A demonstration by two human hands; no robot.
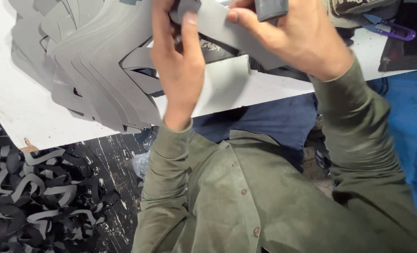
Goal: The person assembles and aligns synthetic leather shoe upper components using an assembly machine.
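Olive-green shirt sleeves (pixel 246 197) with a buttoned front fill the lower part of the view, closest to the camera, and both arms reach up from them to the desk.

At the top centre, the left hand (pixel 178 65) has its fingers (pixel 189 21) closed in a pinch on one end of a grey cut piece (pixel 236 33) of flat sheet material. The right hand (pixel 293 37) grips the same piece a little farther along, its thumb pressed on top, and its fingers also curl around a dark grey block-like object (pixel 271 8) at the top edge of the view; what that object is cannot be told. The grey cut piece is held just above the desk, near its front edge, angled down toward the right.

Just beside the left hand, toward the left end of the white desk (pixel 21 103), lies a fanned stack of grey cut pieces (pixel 91 70), all of one curved shape, overlapping one another and reaching to the front edge. Under the hands, darker pieces lie on the desk.

Near the far right corner of the desk, purple-handled snips (pixel 393 30) rest beside dark fabric.

Below the desk's front edge on the left, a heap of curled black and grey offcut strips (pixel 35 187) covers the dark floor. Blue cloth (pixel 274 119) shows under the desk between the arms.
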